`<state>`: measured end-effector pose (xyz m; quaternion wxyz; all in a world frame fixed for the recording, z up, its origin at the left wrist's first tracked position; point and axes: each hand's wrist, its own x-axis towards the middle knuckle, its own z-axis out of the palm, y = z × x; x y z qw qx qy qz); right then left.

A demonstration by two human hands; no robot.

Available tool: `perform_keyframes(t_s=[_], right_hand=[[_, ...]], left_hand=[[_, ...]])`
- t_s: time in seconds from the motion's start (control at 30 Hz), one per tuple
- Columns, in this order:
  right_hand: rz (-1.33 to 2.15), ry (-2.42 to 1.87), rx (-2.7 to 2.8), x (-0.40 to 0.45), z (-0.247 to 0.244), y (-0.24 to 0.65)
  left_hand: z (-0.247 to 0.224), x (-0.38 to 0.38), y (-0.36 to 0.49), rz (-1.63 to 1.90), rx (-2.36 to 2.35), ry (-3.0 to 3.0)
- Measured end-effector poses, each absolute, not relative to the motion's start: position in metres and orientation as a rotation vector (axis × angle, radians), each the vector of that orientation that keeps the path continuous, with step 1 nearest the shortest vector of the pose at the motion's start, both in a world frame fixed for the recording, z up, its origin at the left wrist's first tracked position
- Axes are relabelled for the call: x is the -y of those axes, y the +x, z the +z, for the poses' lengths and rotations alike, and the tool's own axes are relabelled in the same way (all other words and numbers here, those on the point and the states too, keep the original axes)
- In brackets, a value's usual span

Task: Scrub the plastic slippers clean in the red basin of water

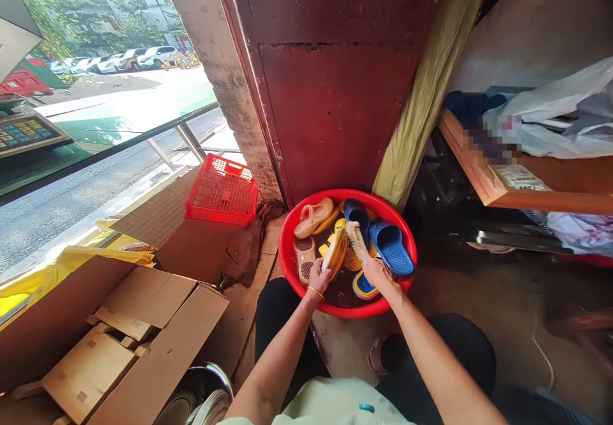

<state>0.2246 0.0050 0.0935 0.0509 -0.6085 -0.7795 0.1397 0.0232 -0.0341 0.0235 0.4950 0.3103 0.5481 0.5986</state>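
Note:
A red plastic basin (288, 256) sits on the floor between my knees, holding several slippers in shallow dark water. My left hand (320, 278) grips a yellow slipper (334, 250) by its edge and tilts it up. My right hand (378, 274) is shut around a scrubbing brush (356, 238), whose pale bristles press against that slipper. A blue slipper (391, 247) and a darker blue one (357, 214) lie at the far right of the basin. A beige slipper (313, 217) and a textured pinkish one (305, 259) rest at the left.
A red metal panel (330, 99) stands behind the basin. To the left are a brown cloth (245, 246), a red plastic crate (221, 190) and an open cardboard box (138, 329). A wooden shelf (493, 170) with white plastic bags is at right.

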Motion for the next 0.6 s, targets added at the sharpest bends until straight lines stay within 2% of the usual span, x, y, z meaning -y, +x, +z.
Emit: perform_keyframes(t_s=[0.23,0.33,0.47,0.6], right_hand=[[0.651,-1.505,2.330,0.040,0.073,0.223],[0.623,-1.410,2.470,0.064,0.068,0.209],[0.506,-1.589,2.435,0.040,0.076,0.218],[0.551,-1.666,2.208,-0.006,0.090,0.244]], left_hand=[[0.036,0.025,0.019,1.339,-1.059,0.147],[0.040,0.025,0.013,1.295,-1.034,-0.055],[0.044,0.030,0.010,1.148,-1.002,0.007],[0.045,0.034,0.021,1.110,-0.966,0.216]])
